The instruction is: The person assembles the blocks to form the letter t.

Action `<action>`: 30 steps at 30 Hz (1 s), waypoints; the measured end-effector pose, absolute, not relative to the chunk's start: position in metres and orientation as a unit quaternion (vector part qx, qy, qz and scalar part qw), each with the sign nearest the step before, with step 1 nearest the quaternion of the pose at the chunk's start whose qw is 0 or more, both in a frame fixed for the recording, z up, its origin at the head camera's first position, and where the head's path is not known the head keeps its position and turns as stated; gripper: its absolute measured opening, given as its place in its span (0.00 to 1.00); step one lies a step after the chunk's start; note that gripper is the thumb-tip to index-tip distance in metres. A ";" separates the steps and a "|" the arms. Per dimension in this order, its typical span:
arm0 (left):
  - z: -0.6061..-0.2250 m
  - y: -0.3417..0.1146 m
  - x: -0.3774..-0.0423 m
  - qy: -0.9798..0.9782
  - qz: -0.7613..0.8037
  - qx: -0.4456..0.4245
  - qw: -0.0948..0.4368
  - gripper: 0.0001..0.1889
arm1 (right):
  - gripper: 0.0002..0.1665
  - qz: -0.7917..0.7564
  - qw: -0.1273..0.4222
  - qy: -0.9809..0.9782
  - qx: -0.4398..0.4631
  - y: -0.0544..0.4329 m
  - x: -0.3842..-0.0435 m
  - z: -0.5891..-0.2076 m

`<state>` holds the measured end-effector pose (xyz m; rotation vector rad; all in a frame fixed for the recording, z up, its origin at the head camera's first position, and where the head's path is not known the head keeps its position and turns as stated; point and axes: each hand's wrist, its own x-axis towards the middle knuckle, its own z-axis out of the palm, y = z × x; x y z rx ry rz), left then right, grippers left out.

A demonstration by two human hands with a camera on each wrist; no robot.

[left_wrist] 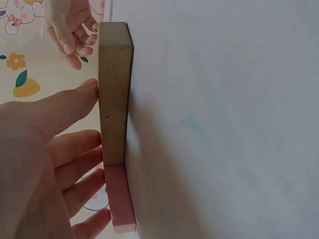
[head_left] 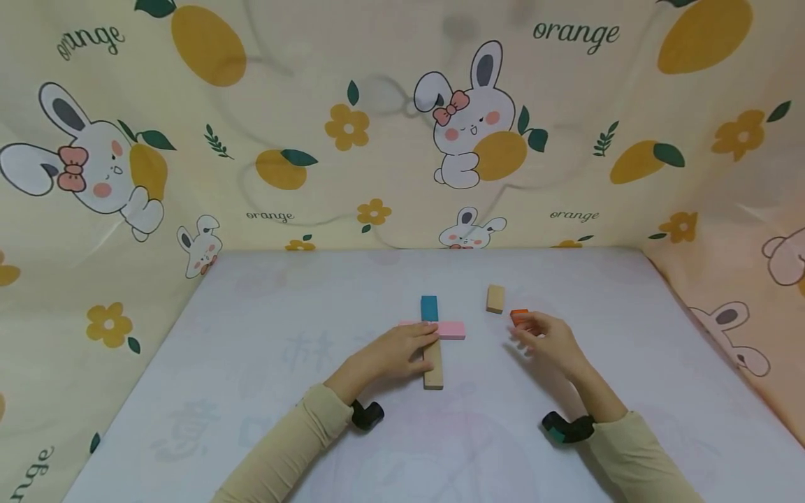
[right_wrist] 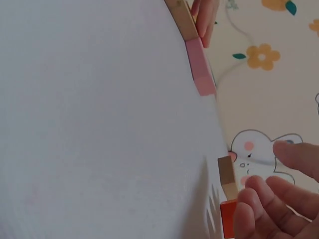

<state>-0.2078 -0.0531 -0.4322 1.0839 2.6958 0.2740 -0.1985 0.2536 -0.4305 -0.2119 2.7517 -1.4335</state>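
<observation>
So the long wooden block (head_left: pixel 433 374) lies 12-to-6 on the white table (head_left: pixel 251 335), pink block (head_left: pixel 451 330) crosswise at 12. Left hand (head_left: pixel 391 351) touches both, fingers fairly straight. Right hand's (head_left: pixel 553 342) loosely spread by an orange block (head_left: pixel 517 315) around 2; can't tell contact. Backdrop (head_left: pixel 390 42) says "orange".
</observation>
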 end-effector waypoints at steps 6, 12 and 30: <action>-0.433 -0.051 -0.207 0.921 0.069 0.370 0.103 0.31 | 0.28 -0.477 0.030 0.878 -0.028 0.259 -0.203 -0.431; -0.431 -0.051 -0.206 0.921 0.057 0.373 0.100 0.31 | 0.30 -0.466 0.026 0.884 0.000 0.262 -0.207 -0.431; -0.432 -0.053 -0.206 0.917 0.069 0.380 0.096 0.31 | 0.40 -0.464 0.094 0.877 0.080 0.270 -0.226 -0.434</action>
